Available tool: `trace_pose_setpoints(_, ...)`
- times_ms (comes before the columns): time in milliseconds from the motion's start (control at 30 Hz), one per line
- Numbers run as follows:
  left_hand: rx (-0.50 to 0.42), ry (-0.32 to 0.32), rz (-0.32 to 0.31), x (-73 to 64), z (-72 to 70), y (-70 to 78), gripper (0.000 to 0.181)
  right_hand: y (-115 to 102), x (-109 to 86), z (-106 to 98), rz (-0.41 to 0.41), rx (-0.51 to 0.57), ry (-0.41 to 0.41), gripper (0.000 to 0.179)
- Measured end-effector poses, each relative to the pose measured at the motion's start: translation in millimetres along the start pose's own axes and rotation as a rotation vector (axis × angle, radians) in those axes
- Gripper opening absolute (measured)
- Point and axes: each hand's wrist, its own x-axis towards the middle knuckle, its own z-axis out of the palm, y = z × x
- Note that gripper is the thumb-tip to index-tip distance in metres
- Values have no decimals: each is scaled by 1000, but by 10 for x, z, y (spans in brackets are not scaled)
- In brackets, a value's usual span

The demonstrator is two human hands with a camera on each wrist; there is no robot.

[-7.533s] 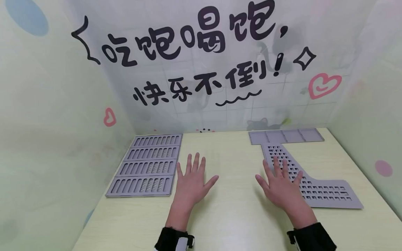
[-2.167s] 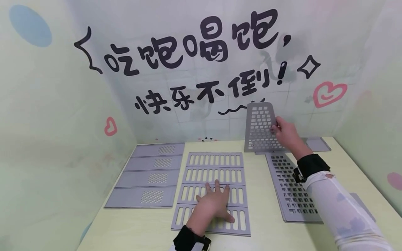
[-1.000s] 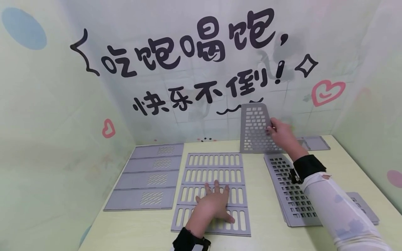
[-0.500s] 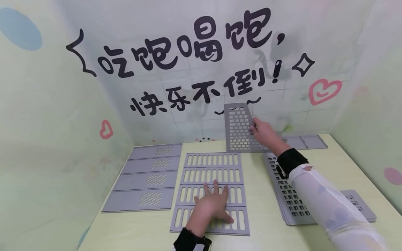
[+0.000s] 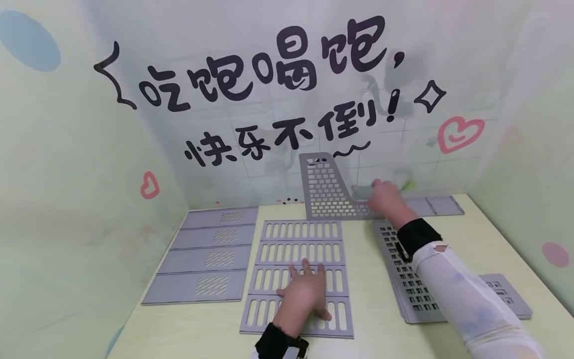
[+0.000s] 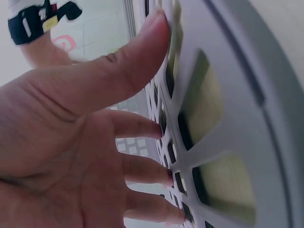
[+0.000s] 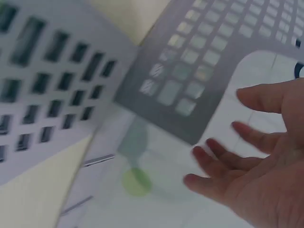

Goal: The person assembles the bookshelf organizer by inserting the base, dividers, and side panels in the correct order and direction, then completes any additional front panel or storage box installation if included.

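My left hand (image 5: 302,291) rests with spread fingers on a grey slotted panel (image 5: 269,295) lying flat in the middle of the table. The left wrist view has the thumb and fingertips touching its bars. At the back, an L-shaped grey panel (image 5: 341,184) with many small holes stands upright against the wall. My right hand (image 5: 390,199) is beside its lower right arm. In the right wrist view, the loosely bent fingers (image 7: 256,166) are near that panel's edge (image 7: 209,95) and grip nothing.
A folded grey panel (image 5: 175,289) with striped vents lies at left. Perforated L-shaped panels (image 5: 421,319) lie stacked at right, partly under the right sleeve (image 5: 475,299). Behind them a plain grey strip (image 5: 441,206) runs along the wall (image 5: 448,179).
The L-shaped panel has moved left along the wall, and my right hand has let go of its edge and dropped lower. My left hand has stayed on the slotted panel.
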Motion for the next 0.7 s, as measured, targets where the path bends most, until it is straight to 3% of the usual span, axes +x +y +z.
trace_pose_setpoints(167, 9, -1, 5, 17, -23, 2, 126, 306, -85, 21, 65, 16, -30, 32)
trace_pose_setpoints(400, 27, -5, 0, 47, -45, 28, 125, 345, -74, 76, 47, 4, 38, 14)
trace_pose_setpoints(533, 26, -25, -5, 36, -34, 54, 124, 300, -72, 107, 32, -47, 37, 23)
trace_pose_setpoints(700, 30, -37, -18, 12, -5, 71, 121, 269, -56, 157, 26, -38, 20, 40)
